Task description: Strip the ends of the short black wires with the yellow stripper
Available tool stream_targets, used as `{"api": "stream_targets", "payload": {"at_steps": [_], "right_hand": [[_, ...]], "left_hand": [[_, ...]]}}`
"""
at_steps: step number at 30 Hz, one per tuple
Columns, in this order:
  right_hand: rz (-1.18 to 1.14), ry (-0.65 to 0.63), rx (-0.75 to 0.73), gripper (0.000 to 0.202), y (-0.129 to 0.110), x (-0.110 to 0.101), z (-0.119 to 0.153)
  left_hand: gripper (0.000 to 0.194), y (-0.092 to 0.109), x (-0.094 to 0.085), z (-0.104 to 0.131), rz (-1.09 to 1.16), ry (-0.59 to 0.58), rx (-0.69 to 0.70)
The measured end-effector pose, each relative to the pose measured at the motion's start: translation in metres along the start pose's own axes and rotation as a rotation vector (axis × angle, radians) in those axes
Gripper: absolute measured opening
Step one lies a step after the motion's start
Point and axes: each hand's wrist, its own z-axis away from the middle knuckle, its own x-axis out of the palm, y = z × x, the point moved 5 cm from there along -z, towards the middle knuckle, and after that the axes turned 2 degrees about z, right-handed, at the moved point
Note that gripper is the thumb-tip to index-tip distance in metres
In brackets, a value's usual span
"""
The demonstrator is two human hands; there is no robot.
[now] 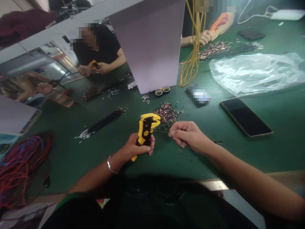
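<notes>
My left hand [143,148] is wrapped round the handles of a yellow and black wire stripper [145,132], its jaws pointing right. To the right of it, my right hand [184,135] pinches a thin wire [162,131]. One end of this wire runs left toward the side of the stripper; whether it touches is too fine to tell. A dark length seems to trail below my right hand. Just behind the stripper jaws lies a pile of black and copper wire scraps [166,114]. Left of the stripper, a bundle of black wires [102,124] with bare ends rests on the table.
A phone [246,116] and a clear plastic bag [259,73] lie at right. Two tape rolls [162,91] sit by an upright white panel [152,44]. Yellow wires [194,47] hang beside it. Red and blue cables [23,168] heap at left. Co-workers sit across the green table [202,171].
</notes>
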Motion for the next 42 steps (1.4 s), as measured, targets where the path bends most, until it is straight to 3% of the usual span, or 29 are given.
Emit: {"api": "stream_targets", "payload": {"at_steps": [11,21,27,35,42], "right_hand": [[0.057,0.034,-0.001,0.010,0.001,-0.002,0.000],[0.065,0.100,0.030,0.006,0.000,0.001,0.000],[-0.011,0.032,0.035,0.007,-0.001,0.011,0.001],[-0.040,-0.065,0.058,0.005,-0.003,0.023,0.006],[-0.030,-0.105,0.070,0.007,-0.005,0.025,0.009]], "left_hand": [[0.035,0.003,-0.002,0.001,0.062,-0.037,0.034],[0.032,0.009,0.002,0.004,-0.221,-0.011,0.099],[0.029,0.010,0.008,0.003,-0.351,-0.046,0.123],[0.031,0.001,0.007,0.005,-0.253,-0.046,0.037],[0.026,-0.005,0.000,0.006,-0.292,-0.037,0.064]]}}
